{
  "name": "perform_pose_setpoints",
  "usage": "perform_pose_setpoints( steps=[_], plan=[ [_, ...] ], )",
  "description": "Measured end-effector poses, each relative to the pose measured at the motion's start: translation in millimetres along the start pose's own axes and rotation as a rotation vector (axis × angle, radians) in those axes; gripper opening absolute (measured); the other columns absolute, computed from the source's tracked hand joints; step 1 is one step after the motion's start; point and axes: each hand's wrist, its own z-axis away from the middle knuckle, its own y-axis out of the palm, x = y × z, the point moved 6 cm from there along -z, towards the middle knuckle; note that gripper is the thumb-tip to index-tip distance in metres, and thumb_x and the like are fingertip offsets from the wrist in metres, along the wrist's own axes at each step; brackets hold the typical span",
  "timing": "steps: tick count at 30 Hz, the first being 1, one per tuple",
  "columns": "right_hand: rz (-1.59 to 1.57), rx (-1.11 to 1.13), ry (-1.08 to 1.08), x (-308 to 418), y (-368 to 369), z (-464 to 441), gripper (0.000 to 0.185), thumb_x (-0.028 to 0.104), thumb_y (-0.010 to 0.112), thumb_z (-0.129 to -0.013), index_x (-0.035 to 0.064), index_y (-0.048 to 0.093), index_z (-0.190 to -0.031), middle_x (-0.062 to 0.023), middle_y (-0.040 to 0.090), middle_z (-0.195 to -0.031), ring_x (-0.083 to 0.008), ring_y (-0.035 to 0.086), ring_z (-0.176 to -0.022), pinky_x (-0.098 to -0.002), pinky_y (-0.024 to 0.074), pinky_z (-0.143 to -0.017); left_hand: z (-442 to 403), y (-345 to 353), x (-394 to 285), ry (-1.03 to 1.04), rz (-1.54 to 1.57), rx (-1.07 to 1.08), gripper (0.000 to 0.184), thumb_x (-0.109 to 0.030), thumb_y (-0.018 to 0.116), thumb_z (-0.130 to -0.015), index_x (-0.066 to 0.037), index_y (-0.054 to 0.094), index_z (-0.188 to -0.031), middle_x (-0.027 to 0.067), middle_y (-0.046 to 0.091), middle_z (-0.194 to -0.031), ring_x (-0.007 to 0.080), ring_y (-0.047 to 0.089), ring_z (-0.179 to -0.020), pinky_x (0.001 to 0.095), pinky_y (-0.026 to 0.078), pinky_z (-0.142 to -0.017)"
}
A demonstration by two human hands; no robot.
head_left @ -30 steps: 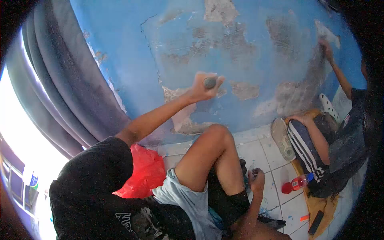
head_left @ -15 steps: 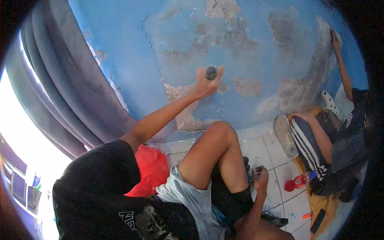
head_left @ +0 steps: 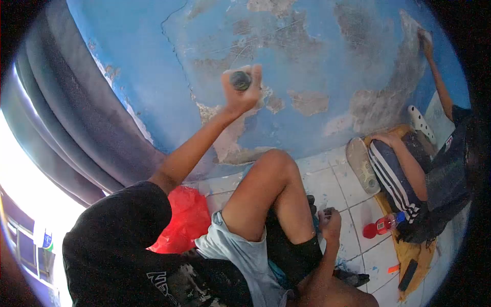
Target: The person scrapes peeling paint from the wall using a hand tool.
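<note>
My left hand [head_left: 243, 94] is closed around a dark, round-ended tool [head_left: 240, 80], seen end-on in front of the peeling blue wall [head_left: 353, 66]. Its far end is hidden, so I cannot tell its kind or whether it touches the wall. Bare grey patches and scratches show around it. Low beside my bent leg, my right hand [head_left: 331, 225] has its fingers curled above the tiled floor [head_left: 327, 184]. Something dark shows at the fingertips; whether it is an object or dirt I cannot make out.
To the right a co-worker sits, one hand [head_left: 425, 41] raised to the wall. A red-capped bottle [head_left: 384, 224], an orange piece [head_left: 393, 269] and a dark bar [head_left: 407, 275] lie near a yellow cloth [head_left: 415, 256]. A red plastic bag [head_left: 184, 215] and grey curtain [head_left: 76, 112] are left.
My left hand has moved left and slightly up in view with the dark tool, while the whole view has shifted a little. My right hand stays about where it was.
</note>
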Motion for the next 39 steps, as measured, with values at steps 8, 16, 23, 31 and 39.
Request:
perform_pose_setpoints(
  steps=[8, 16, 23, 31, 39],
  plan=[
    [-0.023, 0.024, 0.067, -13, 4, 2, 0.027, 0.020, 0.068, -0.077, -0.0026, 0.057, -0.088, -0.0170, 0.058, -0.077, -0.0300, 0.058, -0.071, -0.0388, 0.0460, -0.064, 17, 5, 9, 0.019, -0.027, 0.015, 0.031, -0.021, 0.059, -0.088, -0.005, 0.050, -0.063, 0.0016, 0.046, -0.057, 0.0105, 0.040, -0.051, 0.0305, 0.040, -0.049],
    [0.025, 0.024, 0.000, -12, 6, 7, 0.027, 0.019, 0.066, -0.078, -0.0041, 0.056, -0.087, -0.0178, 0.058, -0.076, -0.0311, 0.058, -0.067, -0.0380, 0.0456, -0.059, 12, 12, -7, 0.198, -0.234, -0.091, 0.029, -0.014, 0.062, -0.085, -0.004, 0.050, -0.060, -0.0001, 0.044, -0.049, 0.0056, 0.039, -0.046, 0.0263, 0.027, -0.041],
    [0.029, -0.003, 0.027, -4, 1, -1, 0.026, 0.019, 0.066, -0.078, -0.0028, 0.056, -0.087, -0.0180, 0.058, -0.076, -0.0317, 0.057, -0.069, -0.0393, 0.0453, -0.061, -4, -1, -35, 0.350, -0.134, -0.088, 0.024, -0.008, 0.056, -0.088, -0.006, 0.054, -0.063, -0.0027, 0.045, -0.053, 0.0060, 0.041, -0.046, 0.0248, 0.032, -0.041],
    [0.032, 0.038, 0.089, -11, 2, 4, 0.026, 0.019, 0.068, -0.076, -0.0029, 0.057, -0.086, -0.0180, 0.059, -0.077, -0.0317, 0.058, -0.070, -0.0396, 0.0462, -0.063, 0, 39, -41, 0.493, -0.512, 0.115, 0.028, -0.006, 0.056, -0.087, -0.006, 0.051, -0.059, 0.0007, 0.046, -0.054, 0.0071, 0.039, -0.047, 0.0255, 0.032, -0.040],
    [0.058, 0.033, 0.029, -11, 0, -3, 0.026, 0.021, 0.065, -0.078, -0.0034, 0.057, -0.085, -0.0187, 0.059, -0.076, -0.0325, 0.059, -0.071, -0.0397, 0.0464, -0.064, -14, 41, -69, 0.557, -0.406, 0.048, 0.033, -0.015, 0.061, -0.085, -0.004, 0.047, -0.057, 0.0020, 0.038, -0.047, 0.0060, 0.037, -0.046, 0.0232, 0.030, -0.041]
  ],
)
